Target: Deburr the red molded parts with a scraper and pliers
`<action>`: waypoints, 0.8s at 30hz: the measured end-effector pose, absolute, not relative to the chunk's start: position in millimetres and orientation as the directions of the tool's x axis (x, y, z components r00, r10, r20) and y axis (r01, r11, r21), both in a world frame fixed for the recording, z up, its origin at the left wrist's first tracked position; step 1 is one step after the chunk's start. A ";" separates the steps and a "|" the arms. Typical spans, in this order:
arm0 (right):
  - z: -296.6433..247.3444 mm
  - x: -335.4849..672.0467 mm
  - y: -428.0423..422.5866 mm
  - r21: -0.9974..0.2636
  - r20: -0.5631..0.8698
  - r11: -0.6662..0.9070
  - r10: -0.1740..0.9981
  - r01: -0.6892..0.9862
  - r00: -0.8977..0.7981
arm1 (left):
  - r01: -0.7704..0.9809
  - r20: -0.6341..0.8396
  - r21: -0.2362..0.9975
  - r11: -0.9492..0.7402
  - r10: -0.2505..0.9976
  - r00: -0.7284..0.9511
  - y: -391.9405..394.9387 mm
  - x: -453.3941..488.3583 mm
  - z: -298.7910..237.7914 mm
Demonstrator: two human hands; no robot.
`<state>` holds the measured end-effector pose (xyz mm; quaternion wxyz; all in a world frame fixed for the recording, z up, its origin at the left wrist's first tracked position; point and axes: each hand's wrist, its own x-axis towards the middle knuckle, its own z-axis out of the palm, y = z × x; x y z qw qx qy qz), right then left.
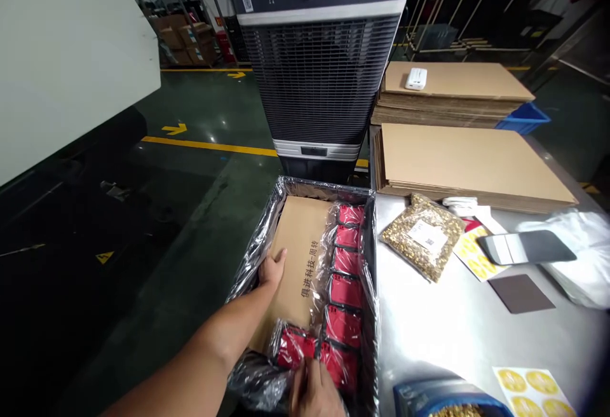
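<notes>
My left hand (272, 269) is at the left edge of a brown cardboard sheet (298, 232) with printed black characters, inside a dark bin lined with clear plastic film. The thumb lies on top and the fingers curl over the edge, partly hidden. Low in the bin, my right hand (317, 393) has its fingers closed at the near edge of a red block in clear wrap (293, 347); its fingertips are partly hidden. A column of several similar red blocks (345, 290) lies along the right wall of the bin (372, 239), beside the cardboard.
A metal table (405, 321) stands at right with a bag of small gold-coloured parts (424, 236), a phone (527, 247), yellow sticker sheets (534, 391), a blue container (405, 398) and stacked cardboard (476, 156). An air cooler (324, 80) stands behind the bin.
</notes>
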<state>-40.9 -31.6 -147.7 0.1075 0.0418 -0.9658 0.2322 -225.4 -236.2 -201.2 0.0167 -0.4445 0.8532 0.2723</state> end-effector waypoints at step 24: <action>-125.8 -47.9 -37.6 -0.412 -0.008 0.911 -0.042 -0.035 -0.999 | -0.652 -0.172 0.456 0.606 -0.659 -0.732 -233.0 -213.3 -217.4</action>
